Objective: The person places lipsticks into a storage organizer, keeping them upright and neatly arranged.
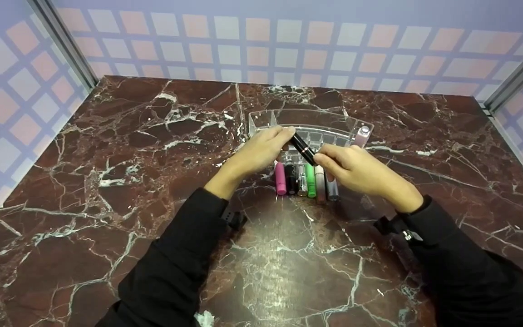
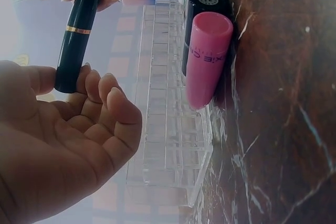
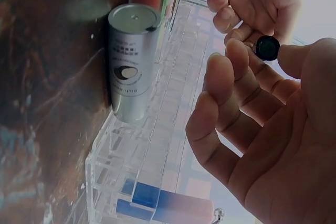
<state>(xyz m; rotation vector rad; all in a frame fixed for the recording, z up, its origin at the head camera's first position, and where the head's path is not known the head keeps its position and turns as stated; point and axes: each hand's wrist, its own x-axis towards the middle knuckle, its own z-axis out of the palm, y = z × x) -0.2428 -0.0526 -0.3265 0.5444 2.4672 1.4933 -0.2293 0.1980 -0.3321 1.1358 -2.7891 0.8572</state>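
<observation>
A black lipstick tube with a gold band is held between both hands over the near side of a clear organizer. My left hand pinches its upper left end. At the other end, the thumb and fingers of my right hand grip it. The left wrist view shows the lipstick tube with its two halves together at the band. From the right wrist view only its round dark end shows clearly. The remaining fingers of both hands are loosely bent.
In front of the organizer stand a pink tube, a black tube, a clear-silver one, a green one, a brown one and a grey one. A pink-and-blue tube stands in the organizer's right end.
</observation>
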